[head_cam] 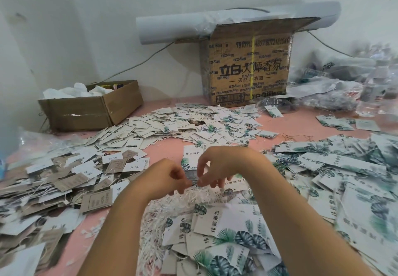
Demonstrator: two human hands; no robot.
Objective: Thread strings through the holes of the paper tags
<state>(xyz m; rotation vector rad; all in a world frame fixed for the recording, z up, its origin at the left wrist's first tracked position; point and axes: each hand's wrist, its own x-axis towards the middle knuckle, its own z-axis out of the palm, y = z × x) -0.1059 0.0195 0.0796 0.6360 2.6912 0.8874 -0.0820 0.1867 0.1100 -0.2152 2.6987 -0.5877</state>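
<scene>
My left hand (170,176) and my right hand (217,168) meet over the middle of the pink table (172,146), fingertips close together, pinching a thin white string (193,184). Just below them lies a tangled bundle of white strings (163,215). A white tag with a green leaf print (189,157) lies flat right behind my hands. More leaf-print tags (226,232) are heaped in front of me, partly under my right forearm. Whether the string passes through a tag's hole is hidden by my fingers.
Piles of paper tags cover the table: grey and white ones at left (53,181), small ones at the back (172,122), leaf-print ones at right (344,168). An open low carton (92,107), a tall printed carton (247,69) and plastic bags (344,86) line the wall.
</scene>
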